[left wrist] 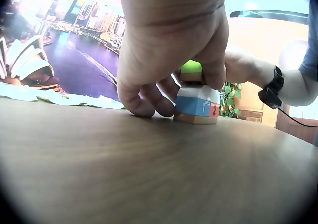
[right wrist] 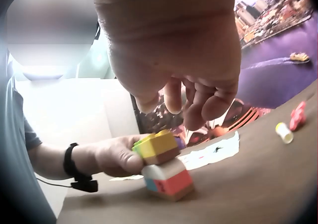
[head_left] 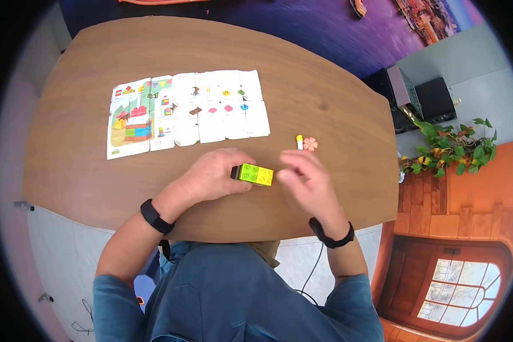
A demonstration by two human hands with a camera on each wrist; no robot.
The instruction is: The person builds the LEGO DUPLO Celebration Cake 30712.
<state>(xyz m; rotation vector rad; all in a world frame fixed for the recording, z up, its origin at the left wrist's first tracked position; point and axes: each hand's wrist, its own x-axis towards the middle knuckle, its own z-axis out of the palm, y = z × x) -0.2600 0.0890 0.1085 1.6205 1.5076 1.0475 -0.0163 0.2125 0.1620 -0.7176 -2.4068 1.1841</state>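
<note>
On the table stands a small stack of toy bricks, topped by a light green brick (head_left: pixel 248 172) and a yellow brick (head_left: pixel 265 176) side by side. Lower down, the left wrist view shows a blue block (left wrist: pixel 193 106) and a red block marked 2 (left wrist: pixel 213 109) over a tan base, with a white rounded piece (right wrist: pixel 164 170) above them. My left hand (head_left: pixel 218 171) grips the stack from its left side, thumb toward me. Just right of the stack hovers my right hand (head_left: pixel 308 181), fingers loosely bent and holding nothing.
Beyond my right hand lie a candle piece (head_left: pixel 300 142), white with a yellow top, and a pink flower piece (head_left: pixel 310 144). An unfolded instruction sheet (head_left: pixel 185 128) lies at the back left. The table's near edge (head_left: pixel 233 239) runs along my body.
</note>
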